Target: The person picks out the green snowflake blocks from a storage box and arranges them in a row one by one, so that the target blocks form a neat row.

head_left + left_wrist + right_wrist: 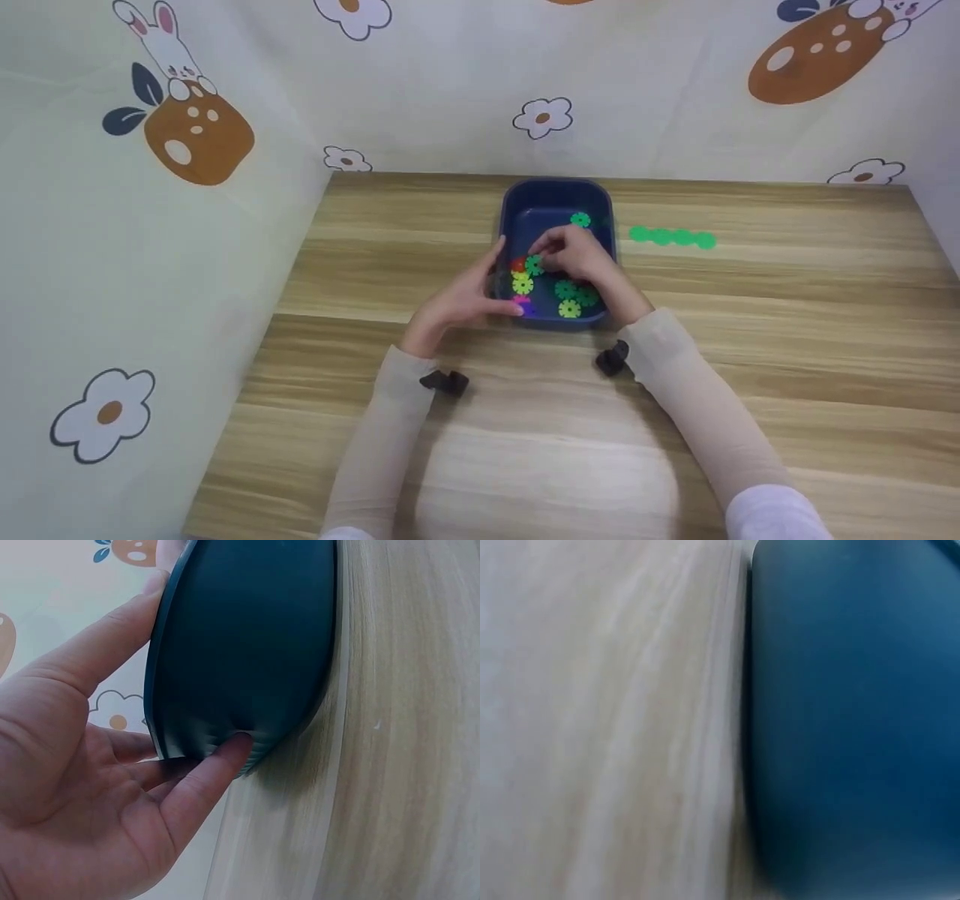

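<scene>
A dark blue plastic box (559, 193) stands on the table, with notched plastic discs inside. My left hand (466, 296) holds the box by its left near corner, thumb over the rim and fingers against the outer wall. In the left wrist view, bent fingers of that left hand (97, 780) press the ribbed end of the box (244, 645). Inside the box, my right hand (581, 255) pinches a green disc (534, 265) in its fingertips. Yellow discs (523, 283), a red disc (517, 264) and a purple disc (527, 308) lie near the left hand.
Right of the box, a row of green discs (672, 237) lies on the wooden table (787, 330). Another green disc (580, 220) is at the far end of the box, with darker green discs (566, 289) nearer. A patterned cloth (450, 82) hangs behind.
</scene>
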A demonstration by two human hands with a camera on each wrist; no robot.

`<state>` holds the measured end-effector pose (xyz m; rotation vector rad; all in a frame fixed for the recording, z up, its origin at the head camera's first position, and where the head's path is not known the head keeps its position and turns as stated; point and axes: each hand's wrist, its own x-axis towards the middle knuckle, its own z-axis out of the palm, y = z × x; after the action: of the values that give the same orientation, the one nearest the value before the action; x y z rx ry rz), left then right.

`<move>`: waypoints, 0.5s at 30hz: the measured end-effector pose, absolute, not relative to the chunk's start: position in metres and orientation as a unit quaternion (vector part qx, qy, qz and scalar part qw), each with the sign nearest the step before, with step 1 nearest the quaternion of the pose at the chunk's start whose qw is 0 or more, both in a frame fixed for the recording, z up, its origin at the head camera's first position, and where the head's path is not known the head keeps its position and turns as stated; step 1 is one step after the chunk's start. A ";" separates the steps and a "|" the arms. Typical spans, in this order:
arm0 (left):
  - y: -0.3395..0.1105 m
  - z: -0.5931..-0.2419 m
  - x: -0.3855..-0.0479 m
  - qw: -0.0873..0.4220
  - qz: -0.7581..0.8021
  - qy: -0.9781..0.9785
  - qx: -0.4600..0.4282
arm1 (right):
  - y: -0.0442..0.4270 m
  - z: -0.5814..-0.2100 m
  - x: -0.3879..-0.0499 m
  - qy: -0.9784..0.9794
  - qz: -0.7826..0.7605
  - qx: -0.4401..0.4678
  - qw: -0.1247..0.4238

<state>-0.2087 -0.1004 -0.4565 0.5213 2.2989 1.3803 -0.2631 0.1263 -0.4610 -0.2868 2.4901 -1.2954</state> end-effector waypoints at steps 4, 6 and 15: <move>-0.100 -0.456 -0.208 0.200 0.495 0.824 0.191 | 0.127 -0.460 -0.263 0.868 -0.465 -0.118 0.129; -0.100 -0.456 -0.208 0.200 0.492 0.826 0.189 | 0.127 -0.459 -0.263 0.864 -0.474 -0.117 0.124; -0.101 -0.455 -0.208 0.205 0.479 0.835 0.176 | 0.132 -0.445 -0.265 0.843 -0.514 -0.113 0.109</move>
<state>-0.2079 -0.1012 -0.4547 0.4907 2.3280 1.3352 -0.2652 0.1322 -0.4452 -0.3330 2.4796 -1.5105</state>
